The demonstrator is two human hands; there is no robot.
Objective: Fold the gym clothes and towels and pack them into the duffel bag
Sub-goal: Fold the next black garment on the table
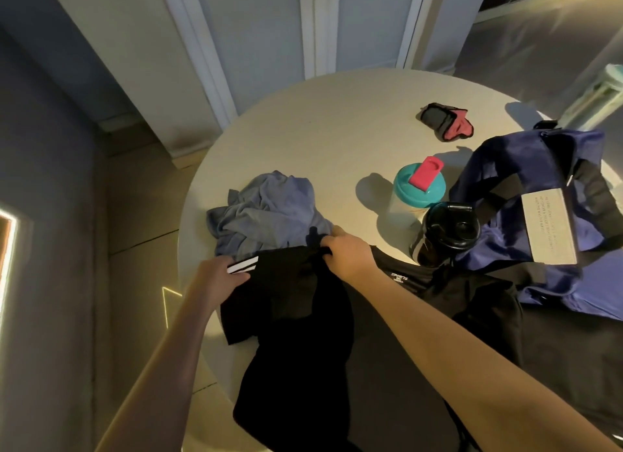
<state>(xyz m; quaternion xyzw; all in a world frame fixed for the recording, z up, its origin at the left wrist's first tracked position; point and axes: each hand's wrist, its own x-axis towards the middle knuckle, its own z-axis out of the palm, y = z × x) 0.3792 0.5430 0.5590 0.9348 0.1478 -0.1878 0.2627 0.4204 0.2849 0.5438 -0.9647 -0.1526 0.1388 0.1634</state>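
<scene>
A black garment with white stripes [290,303] lies over the near edge of the round table [320,141]. My left hand [219,274] pinches its striped left corner. My right hand [347,253] grips the top edge near the middle. A crumpled grey-blue cloth [266,212] sits just behind both hands. A second black garment with a small printed label [472,300] spreads to the right. The navy duffel bag [539,195] lies at the table's right side, its top sagging.
A clear shaker with a teal lid and pink cap [419,185] and a black bottle [445,232] stand between the clothes and the bag. A small black and pink item [446,121] lies at the far side. The floor drops off left of the table.
</scene>
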